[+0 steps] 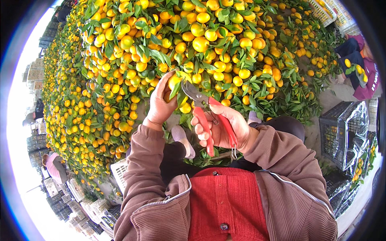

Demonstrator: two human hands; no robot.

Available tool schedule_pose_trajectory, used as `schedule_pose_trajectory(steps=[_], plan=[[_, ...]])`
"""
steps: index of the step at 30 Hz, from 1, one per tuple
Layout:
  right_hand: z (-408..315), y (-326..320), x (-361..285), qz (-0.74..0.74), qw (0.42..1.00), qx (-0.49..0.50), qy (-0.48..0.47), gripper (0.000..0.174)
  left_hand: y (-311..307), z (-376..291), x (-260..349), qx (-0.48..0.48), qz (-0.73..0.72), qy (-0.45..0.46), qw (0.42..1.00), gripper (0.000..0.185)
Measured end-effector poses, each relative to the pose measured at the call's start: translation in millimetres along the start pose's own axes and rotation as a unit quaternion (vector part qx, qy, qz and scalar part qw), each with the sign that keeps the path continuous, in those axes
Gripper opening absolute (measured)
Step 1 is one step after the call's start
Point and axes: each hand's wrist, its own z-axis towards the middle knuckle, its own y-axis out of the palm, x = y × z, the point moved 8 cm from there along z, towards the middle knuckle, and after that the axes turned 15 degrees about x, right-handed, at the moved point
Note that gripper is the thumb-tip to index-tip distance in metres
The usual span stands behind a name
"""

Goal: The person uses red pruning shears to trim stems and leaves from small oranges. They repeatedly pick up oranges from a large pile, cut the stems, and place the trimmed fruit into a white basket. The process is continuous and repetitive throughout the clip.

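Note:
My left hand [162,101] is closed around an orange citrus fruit [174,81] with green leaves on it, at the near edge of a large heap of leafy mandarins [193,42]. In my right hand [224,126] is a pair of pruning shears [208,113] with red handles. Their handles stand apart, and the metal blades [190,89] point up and left, close to the leaves and stem by the held fruit. Leaves partly cover the blade tips, so whether they touch the stem is unclear.
A black plastic crate [334,132] with clear plastic film stands at the right. A white crate [120,171] sits by my left elbow. Another person [357,64] holds fruit at the far right; one more [54,168] bends at the left. Stacked crates [37,147] line the left side.

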Motion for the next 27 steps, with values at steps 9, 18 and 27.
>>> schedule_pose_trajectory(steps=[9, 18, 27], plan=[[-2.0, 2.0, -4.6, -0.013, 1.0, 0.006, -0.001, 0.051, 2.5, -8.7, -1.3, -0.062, -0.177, -0.122, 0.975, 0.066], [1.4, -4.6, -30.1, -0.007, 0.992, 0.01, -0.124, 0.033, -15.8, 1.8, -3.2, 0.047, -0.217, -0.175, 0.959, 0.059], [-11.4, -40.0, -91.9, 0.065, 0.919, 0.19, -0.34, 0.026, -271.8, -94.6, -26.6, 0.323, -0.016, -0.168, 0.931, 0.045]])
